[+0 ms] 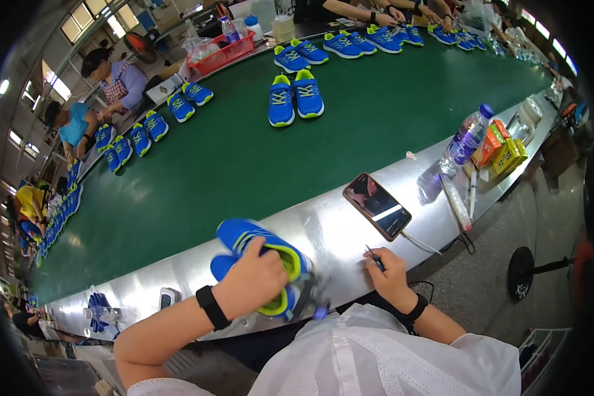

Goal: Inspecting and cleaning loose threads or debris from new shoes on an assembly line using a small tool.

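Observation:
My left hand is closed on a pair of blue sneakers with lime-green lining, at the metal edge of the table. Its fingers grip around the collar openings, and the shoes are partly blurred. Dark and blue bits lie blurred beside their heels. To the right, my right hand is closed around a small dark pointed tool; its kind is too small to make out. Just beyond that hand rests a phone with a lit screen and a white cable.
Blue sneakers stand on the green belt, with more along its far side. A purple-labelled bottle, small boxes and a clear jar stand right. Blue gloves lie left. People work across the belt.

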Motion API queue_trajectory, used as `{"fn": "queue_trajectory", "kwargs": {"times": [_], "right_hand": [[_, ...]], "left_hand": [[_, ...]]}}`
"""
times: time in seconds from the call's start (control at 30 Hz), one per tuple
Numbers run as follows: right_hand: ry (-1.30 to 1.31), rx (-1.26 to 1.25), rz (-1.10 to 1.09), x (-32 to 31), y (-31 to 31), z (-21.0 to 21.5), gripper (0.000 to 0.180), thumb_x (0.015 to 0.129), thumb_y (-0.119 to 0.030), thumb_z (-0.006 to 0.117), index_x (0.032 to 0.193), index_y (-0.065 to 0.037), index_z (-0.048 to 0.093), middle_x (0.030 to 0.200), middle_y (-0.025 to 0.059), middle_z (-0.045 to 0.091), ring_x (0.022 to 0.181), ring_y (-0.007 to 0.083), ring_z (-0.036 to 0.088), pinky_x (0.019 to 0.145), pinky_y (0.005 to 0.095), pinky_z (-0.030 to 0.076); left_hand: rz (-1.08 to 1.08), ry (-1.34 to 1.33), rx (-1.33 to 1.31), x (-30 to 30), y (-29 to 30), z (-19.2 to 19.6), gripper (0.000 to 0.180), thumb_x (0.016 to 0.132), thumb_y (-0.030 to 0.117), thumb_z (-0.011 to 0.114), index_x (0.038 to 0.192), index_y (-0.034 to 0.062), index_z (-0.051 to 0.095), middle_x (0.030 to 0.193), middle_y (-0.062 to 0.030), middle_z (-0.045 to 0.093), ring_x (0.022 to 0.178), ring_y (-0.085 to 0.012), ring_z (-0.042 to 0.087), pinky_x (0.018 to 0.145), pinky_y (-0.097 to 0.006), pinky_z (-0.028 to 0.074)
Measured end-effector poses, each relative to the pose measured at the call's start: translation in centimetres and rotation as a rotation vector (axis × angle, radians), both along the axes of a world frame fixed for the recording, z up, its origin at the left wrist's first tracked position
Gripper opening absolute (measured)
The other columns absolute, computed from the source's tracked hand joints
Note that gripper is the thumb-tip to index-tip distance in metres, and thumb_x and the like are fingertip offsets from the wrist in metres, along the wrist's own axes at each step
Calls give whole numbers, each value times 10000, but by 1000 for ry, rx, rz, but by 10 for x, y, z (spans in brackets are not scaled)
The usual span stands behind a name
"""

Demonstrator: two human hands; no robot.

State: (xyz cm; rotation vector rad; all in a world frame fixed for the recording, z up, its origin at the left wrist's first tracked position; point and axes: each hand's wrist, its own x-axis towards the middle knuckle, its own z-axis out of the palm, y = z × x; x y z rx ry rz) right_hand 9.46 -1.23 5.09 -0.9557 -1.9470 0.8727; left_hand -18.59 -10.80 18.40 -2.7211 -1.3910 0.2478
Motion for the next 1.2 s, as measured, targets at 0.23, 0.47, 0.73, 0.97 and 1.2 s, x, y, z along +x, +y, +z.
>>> {"fn": "queue_trajectory", "kwargs": {"times": [0.23,0.47,0.73,0.97,1.2], "right_hand": [[103,-126,303,-51,-22,41,108,877,-43,607,972,7,623,908,137,623,821,236,630,728,312,487],[-92,-70,312,-87,-32,49,423,794,-278,766,1061,-3,587,985,135,615,858,285,649,736,350,519],[-109,-31,282,-103,-30,44,283,781,-198,716,968,7,661,862,161,663,721,336,667,638,380,527],[-16,-438,333,-101,-33,51,234,888,-160,635,996,46,657,779,140,662,647,156,616,594,295,481],[184,-781,273,-95,-40,43,217,957,-142,562,1065,31,637,778,-4,618,692,46,539,607,227,452]], "left_hand": [[48,-273,84,9,-44,-8,155,784,122,627,933,81,625,944,-54,584,959,-215,582,985,-503,391],[597,-404,237,-3,-47,-27,412,727,252,766,1067,68,624,877,-30,619,905,-220,581,819,-399,400],[916,-997,-288,-16,-30,-37,375,787,140,734,1111,-3,612,885,-94,675,882,-211,661,833,-340,500],[941,-1018,-349,-14,-31,-16,352,804,142,732,1101,-19,635,885,-102,676,827,-181,658,749,-311,513],[631,-656,82,14,-27,2,427,715,204,783,1074,28,634,1028,-135,628,988,-285,608,815,-374,467]]}}
